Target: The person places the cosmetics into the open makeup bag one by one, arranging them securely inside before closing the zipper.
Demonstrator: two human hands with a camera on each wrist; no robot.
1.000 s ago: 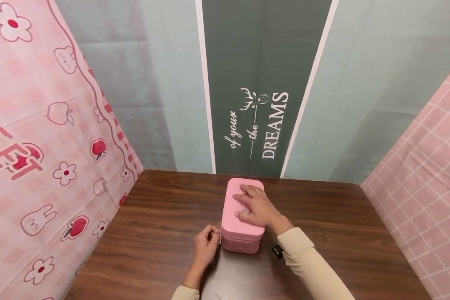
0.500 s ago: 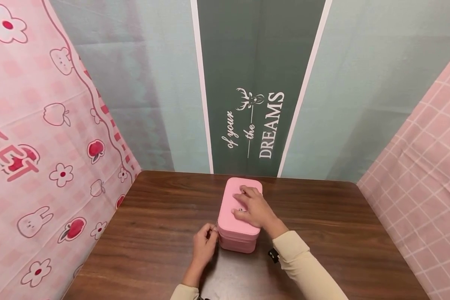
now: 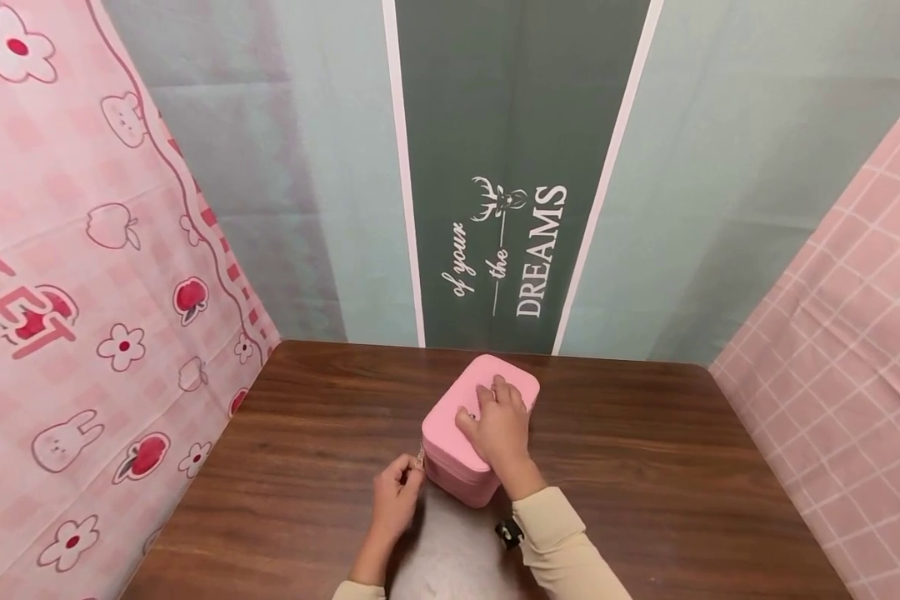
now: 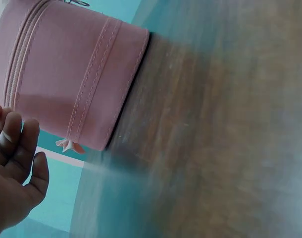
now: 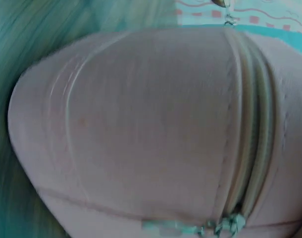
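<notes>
A pink zippered case [image 3: 457, 421] sits on the brown wooden table [image 3: 630, 467], turned at an angle. At its near left corner my left hand [image 3: 396, 496] pinches a small zipper pull [image 3: 420, 457] with a metal chain. My right hand [image 3: 504, 429] rests on the lid with fingers spread. In the left wrist view, my left fingers [image 4: 15, 136] are right at the case's zipper [image 4: 15, 74]; the fingertips are partly cut off. The right wrist view shows a double zipper track [image 5: 255, 124] along the side, with a metal slider [image 5: 232, 225] at the bottom.
A pink printed cloth [image 3: 120, 275] hangs at the left and a pink checked cloth [image 3: 832, 333] at the right. Behind the table's far edge is a grey-green curtain [image 3: 525, 100] with white lettering. A black wrist device [image 3: 508, 533] is beside my right sleeve.
The case has turned clockwise, its far end swinging right and its near end left. My right hand has turned with it on the lid. My left hand has moved slightly left, keeping its pinch.
</notes>
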